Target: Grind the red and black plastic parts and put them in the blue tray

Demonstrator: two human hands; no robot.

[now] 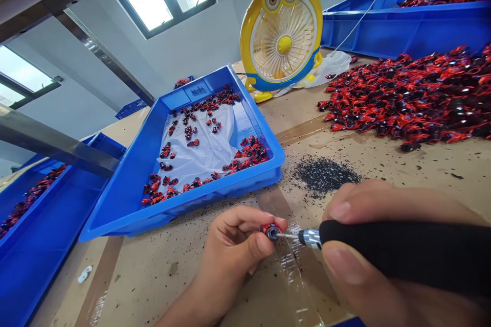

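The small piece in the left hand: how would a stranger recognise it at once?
Below the central blue tray is the left hand. It pinches the red-and-black piece, the only one with a black-handled tool pointing at its opening.

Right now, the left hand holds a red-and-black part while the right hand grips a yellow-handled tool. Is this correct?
Not yellow: the head view shows the right hand gripping a black-handled tool. The left hand holds the part.
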